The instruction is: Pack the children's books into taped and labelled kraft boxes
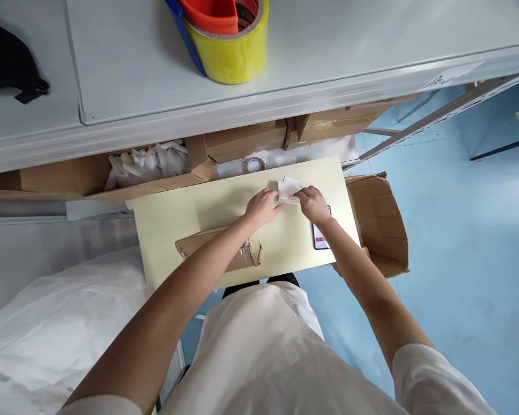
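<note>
My right hand (pixel 313 204) pinches a small white piece of paper (pixel 288 189) above the far right part of the pale yellow table (pixel 216 196). Just left of the paper is my left hand (pixel 262 207), its thumb and fingers apart and nothing visible between them. Under my right wrist lies a phone (pixel 320 237) with its screen lit, partly covered by the arm. A small cardboard box (pixel 242 259) with clear tape on it rests on the table beneath my left forearm, which hides part of it.
A grey shelf (pixel 328 52) crosses overhead, bearing a yellow tape roll (pixel 237 57) with an orange item inside. Behind the table are a roll of tape (pixel 255 165) and cardboard boxes (pixel 246 141), one holding white wrapping (pixel 151 164). An open carton (pixel 380 225) stands right; white sheeting (pixel 69 323) lies left.
</note>
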A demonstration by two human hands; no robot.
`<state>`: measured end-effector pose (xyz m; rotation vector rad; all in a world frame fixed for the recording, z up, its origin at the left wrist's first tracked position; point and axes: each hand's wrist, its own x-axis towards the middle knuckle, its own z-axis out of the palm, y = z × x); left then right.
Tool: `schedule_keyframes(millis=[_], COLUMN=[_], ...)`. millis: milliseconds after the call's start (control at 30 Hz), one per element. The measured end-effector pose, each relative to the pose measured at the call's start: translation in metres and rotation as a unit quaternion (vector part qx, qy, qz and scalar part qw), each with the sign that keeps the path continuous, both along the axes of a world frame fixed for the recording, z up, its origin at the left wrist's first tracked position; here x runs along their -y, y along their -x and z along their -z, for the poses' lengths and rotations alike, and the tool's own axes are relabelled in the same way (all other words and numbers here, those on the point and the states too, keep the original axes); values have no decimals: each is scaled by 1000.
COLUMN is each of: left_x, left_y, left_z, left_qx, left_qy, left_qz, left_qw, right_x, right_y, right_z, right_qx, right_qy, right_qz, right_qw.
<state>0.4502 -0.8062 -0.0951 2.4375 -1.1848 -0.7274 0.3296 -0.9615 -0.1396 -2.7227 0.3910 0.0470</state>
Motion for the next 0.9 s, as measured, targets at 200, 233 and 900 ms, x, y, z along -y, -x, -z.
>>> schedule_keyframes(millis=[200,233,900], left_x=[20,20,-22], left_y=[12,12,-31], left_z=[-4,-5,-49], left_qx=[17,14,79], left_qy=[66,80,152], left_qz=[-7,-22,-144], left_qw=[998,996,975], right_x=[-24,-27,9], right_y=[5,6,-45], right_z=[-14,-16,-34], right_qx=[47,44,15], right_qy=[39,31,-127], right_qz=[-14,-8,-16], right_qw=[998,999,992])
